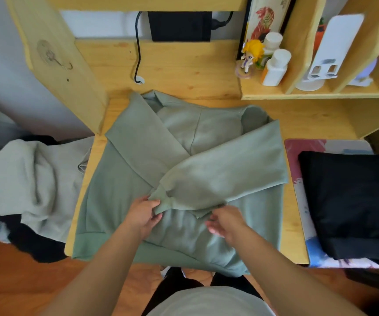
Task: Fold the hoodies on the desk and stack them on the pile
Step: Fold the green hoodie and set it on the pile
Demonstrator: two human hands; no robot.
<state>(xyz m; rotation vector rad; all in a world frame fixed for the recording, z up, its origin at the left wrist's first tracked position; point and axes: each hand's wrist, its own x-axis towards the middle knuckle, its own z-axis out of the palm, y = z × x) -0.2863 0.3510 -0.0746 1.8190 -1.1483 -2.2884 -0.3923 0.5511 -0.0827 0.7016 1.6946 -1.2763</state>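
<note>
A sage-green hoodie (124,179) lies spread on the wooden desk (184,69), both sleeves folded across its body so they cross near the middle. My left hand (144,215) pinches the cuff of the right sleeve (229,172). Just right of it, my right hand (226,223) hovers with relaxed fingers over the lower body of the hoodie, holding nothing. A folded black hoodie (352,206) sits as the pile on a colourful mat (302,201) at the desk's right end.
A heap of pale and dark clothes (24,185) lies off the desk's left edge. Bottles (275,67), a small figurine (250,55) and a white device (334,49) fill the shelf unit at back right. A black cable (138,53) runs down at the back.
</note>
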